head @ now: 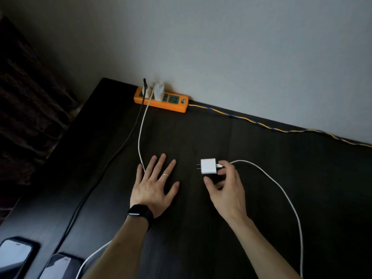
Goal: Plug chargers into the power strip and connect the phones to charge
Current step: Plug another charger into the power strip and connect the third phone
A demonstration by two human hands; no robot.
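Loose white charger point(208, 166) lies flat on the dark table point(201, 133), well in front of the power strip point(171, 106), prongs pointing left. Its own cable point(281, 190) loops away on the side far from the strip. We read the right hand point(227, 188) as reaching for it: fingers curved and spread about the cable end, index tip at the connector, thumb just short of the body, not yet closed on anything. Left hand point(153, 186) lies flat, fingers straight and splayed, in front of the strip's occupied end, over the white lead point(140, 141) from one of two chargers point(159, 91) already seated there; likely a brace. A black lead point(120, 150) runs beside it. We judge the green sockets point(173, 98) at the strip's other end free, so the loose charger belongs there. Two phones point(14, 256) lie far in front of the strip, leftward; whether either is connected we cannot tell.
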